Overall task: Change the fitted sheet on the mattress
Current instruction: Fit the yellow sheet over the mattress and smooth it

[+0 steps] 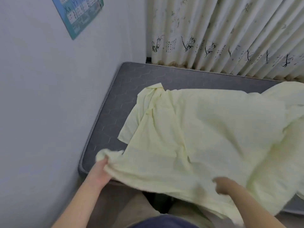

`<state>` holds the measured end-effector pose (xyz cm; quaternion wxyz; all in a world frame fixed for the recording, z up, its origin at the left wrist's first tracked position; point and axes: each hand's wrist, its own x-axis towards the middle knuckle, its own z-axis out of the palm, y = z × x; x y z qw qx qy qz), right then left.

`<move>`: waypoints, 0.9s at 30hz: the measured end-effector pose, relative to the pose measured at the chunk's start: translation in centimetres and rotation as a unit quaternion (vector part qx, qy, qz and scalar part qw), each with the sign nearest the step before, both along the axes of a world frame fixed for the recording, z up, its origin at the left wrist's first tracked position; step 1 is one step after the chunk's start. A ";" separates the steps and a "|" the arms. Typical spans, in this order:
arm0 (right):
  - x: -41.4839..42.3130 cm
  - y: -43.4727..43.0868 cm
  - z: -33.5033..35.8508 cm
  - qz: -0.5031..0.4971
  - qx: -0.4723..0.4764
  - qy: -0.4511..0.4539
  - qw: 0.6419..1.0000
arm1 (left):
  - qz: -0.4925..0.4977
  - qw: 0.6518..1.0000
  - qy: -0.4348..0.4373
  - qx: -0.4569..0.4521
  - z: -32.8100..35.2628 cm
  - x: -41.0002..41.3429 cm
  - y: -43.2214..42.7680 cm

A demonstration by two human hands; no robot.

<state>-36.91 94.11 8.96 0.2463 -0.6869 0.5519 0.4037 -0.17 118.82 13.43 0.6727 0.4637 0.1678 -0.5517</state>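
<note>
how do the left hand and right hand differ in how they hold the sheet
The left hand grips a bunched corner of the sheet over the mattress corner; the right hand holds its near edge further along. The left hand is near the wall; the right hand is farther from it. Both clutch the same sheet.

bamboo-print curtain, wall poster, poss. alphabet chart

The wall poster shows big letter pairs: "Xx" and, beside it, what looks like "Yy". Its smaller print is too blurred to read. The curtain bears columns of printed calligraphy — too small to make out.
</note>
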 end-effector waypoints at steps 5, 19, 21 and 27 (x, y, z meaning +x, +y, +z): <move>10.6 1.2 6.5 -0.317 0.143 -0.323 0.880 | -0.286 0.953 -0.053 -0.083 8.1 -8.3 -8.7; 6.2 6.6 17.0 -0.129 0.306 -0.515 0.790 | -0.229 0.966 -0.056 0.109 2.8 -5.6 -11.9; 5.5 7.7 18.0 -0.073 0.437 -0.495 0.747 | -0.256 0.962 0.007 0.092 1.8 -5.1 -14.1; 4.3 5.6 18.6 -0.153 0.450 -0.573 0.668 | -0.271 0.919 -0.234 0.168 1.8 -7.7 -18.5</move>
